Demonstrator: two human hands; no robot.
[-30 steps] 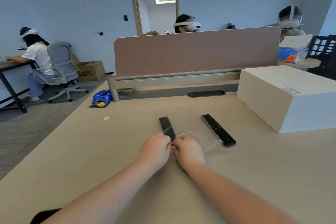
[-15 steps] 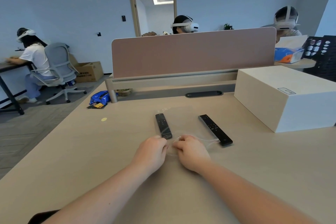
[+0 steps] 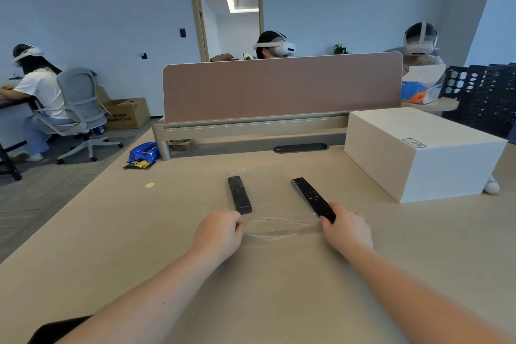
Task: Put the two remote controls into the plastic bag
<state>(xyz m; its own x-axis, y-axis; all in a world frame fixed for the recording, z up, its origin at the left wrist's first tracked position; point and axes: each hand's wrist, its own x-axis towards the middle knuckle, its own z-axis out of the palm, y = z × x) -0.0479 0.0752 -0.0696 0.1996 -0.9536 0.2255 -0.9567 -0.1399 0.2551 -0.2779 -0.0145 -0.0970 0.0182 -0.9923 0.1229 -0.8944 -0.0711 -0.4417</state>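
Your left hand (image 3: 220, 233) and right hand (image 3: 346, 229) pinch the plastic bag (image 3: 275, 227), fingers closed on its mouth. Both remote controls (image 3: 239, 194) (image 3: 312, 198) lie just beyond that mouth on the counter (image 3: 111, 232).

Bare table (image 3: 111, 232) lies open left and near; the white box (image 3: 418, 153) blocks the far right.
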